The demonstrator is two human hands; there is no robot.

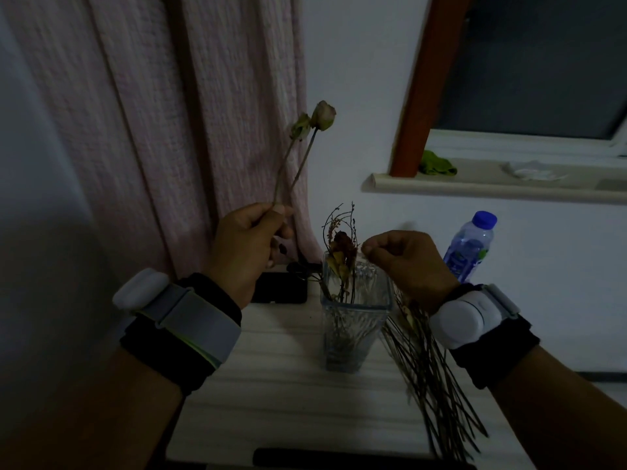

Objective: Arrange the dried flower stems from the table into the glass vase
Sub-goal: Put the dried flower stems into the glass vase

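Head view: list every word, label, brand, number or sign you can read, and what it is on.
No text can be read.
Water bottle: blue label with a green patch, print too blurred to read.
Wrist devices on the left hand and right hand: no markings visible.
Glass vase, dark phone-like slab: no text.
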